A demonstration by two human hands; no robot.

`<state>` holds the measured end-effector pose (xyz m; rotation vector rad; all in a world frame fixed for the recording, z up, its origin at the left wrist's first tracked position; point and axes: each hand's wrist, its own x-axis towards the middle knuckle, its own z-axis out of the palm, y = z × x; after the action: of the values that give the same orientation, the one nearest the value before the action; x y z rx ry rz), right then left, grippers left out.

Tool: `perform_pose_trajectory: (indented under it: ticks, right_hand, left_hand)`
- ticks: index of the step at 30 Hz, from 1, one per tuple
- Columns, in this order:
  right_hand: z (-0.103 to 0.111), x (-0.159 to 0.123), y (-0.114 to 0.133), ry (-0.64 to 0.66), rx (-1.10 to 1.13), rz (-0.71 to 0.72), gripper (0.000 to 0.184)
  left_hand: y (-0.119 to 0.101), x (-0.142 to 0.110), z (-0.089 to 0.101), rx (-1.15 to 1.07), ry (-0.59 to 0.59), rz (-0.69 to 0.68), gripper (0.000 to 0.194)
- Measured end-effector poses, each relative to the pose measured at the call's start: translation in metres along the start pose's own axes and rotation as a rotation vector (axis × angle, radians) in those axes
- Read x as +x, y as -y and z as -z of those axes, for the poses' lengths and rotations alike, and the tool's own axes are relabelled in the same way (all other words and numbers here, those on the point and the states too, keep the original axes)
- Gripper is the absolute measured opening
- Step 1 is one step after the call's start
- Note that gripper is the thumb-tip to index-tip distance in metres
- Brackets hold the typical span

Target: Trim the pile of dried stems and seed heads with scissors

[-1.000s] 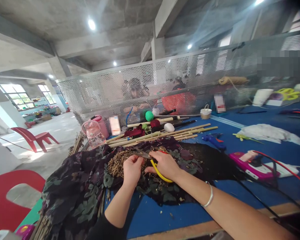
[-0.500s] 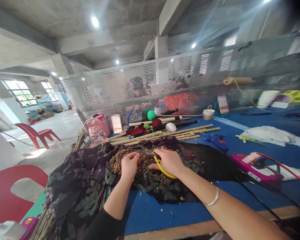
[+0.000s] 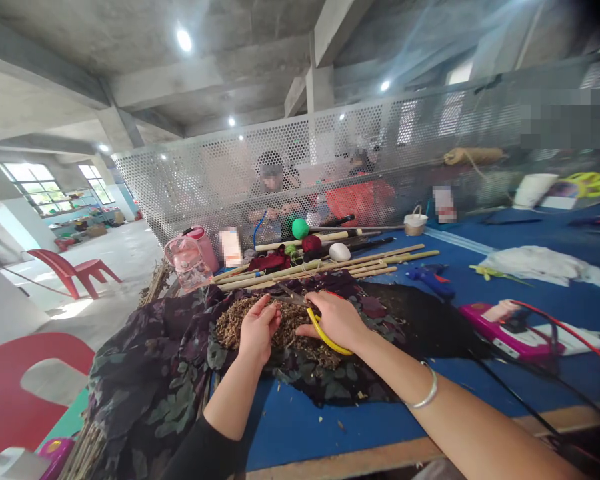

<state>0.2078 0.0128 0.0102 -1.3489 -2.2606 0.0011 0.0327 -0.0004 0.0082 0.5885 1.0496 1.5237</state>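
Observation:
My right hand [image 3: 336, 321] is closed around scissors with a yellow handle [image 3: 325, 335]. Their metal blades [image 3: 291, 299] point left, spread a little, over a heap of brown, dry plant clippings [image 3: 233, 321]. To the left of the blades, above the same heap, my left hand [image 3: 259, 330] has thumb and fingers pinched together; whatever sits between the fingertips is too small to make out. Under the clippings lies a dark floral cloth [image 3: 150, 360], spread over the blue tabletop [image 3: 300, 427].
Bamboo sticks [image 3: 395, 257], a green ball [image 3: 301, 229] and a white egg-shaped piece [image 3: 339, 252] lie behind the heap. To the right are a blue glue gun [image 3: 433, 280] and a magenta power strip [image 3: 510, 333] with cables. Two people sit behind the perforated screen [image 3: 205, 180].
My left hand has tipped slightly up and away from the blades, its fingers still pinched. The scissor blades look more spread. The whole view has shifted a little.

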Motion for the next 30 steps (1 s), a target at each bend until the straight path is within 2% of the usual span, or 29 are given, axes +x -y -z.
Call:
perform_pose_trajectory:
  ticks: [7, 13, 19, 30]
  right_hand:
    - [-0.0061, -0.0012, 0.0054, -0.029, 0.055, 0.088, 0.066]
    - [-0.0070, -0.0013, 0.0068, -0.047, 0.073, 0.127, 0.063]
    - [-0.0048, -0.0023, 0.0087, -0.029, 0.106, 0.118, 0.060]
    - [-0.0099, -0.0023, 0.0074, 0.010, 0.141, 0.096, 0.055]
  left_hand:
    - [0.0042, -0.0034, -0.0022, -0.030, 0.108, -0.065, 0.047]
    - [0.0065, -0.0041, -0.0009, 0.125, 0.141, -0.152, 0.063]
    - [0.0048, -0.0072, -0.0022, 0.164, 0.167, -0.206, 0.053]
    - [0.0050, -0.0072, -0.0027, 0.204, 0.130, -0.259, 0.040]
